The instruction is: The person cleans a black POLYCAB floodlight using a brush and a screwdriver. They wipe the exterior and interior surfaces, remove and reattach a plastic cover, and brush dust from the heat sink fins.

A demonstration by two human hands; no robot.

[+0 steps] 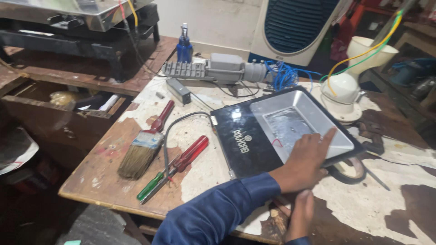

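Left hand (306, 159): flat, fingers spread, pressing the floodlight's (284, 129) glass, gripping nothing.
Right hand (302, 213): at the table's (113, 181) near edge, beside the floodlight; grip unclear.
Floodlight: mid-table, face up.
Left of it: brush (143, 145), screwdrivers (177, 165).

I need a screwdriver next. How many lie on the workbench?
2. The red-handled screwdriver and the green-handled screwdriver lie crossed beside the wooden paintbrush, left of the black floodlight housing. Others may be hidden.
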